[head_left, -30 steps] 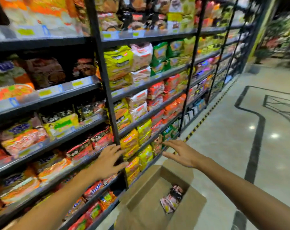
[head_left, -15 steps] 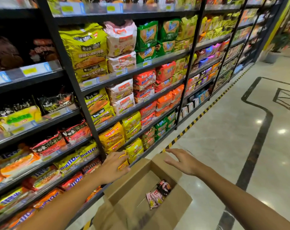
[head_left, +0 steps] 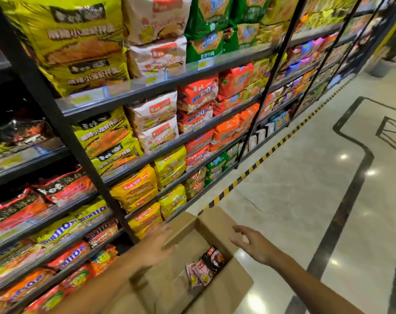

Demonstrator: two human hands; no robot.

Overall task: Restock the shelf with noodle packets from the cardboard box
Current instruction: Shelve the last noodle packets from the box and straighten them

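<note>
An open cardboard box stands on the floor against the foot of the dark metal shelf. A few noodle packets, pink and black, lie at its bottom. My left hand hovers over the box's left flap, fingers spread and empty, blurred by motion. Over the box's right edge, my right hand is held with fingers loosely spread and holds nothing. The shelf rows are packed with yellow, white, red, orange and green noodle bags.
A polished tiled floor with dark inlaid lines stretches to the right. A yellow and black hazard strip runs along the shelf base. The aisle of shelving continues far back.
Both hands have come down from the shelf front toward the box opening. The camera has dipped and moved closer, so the box sits lower and nearer in view.
</note>
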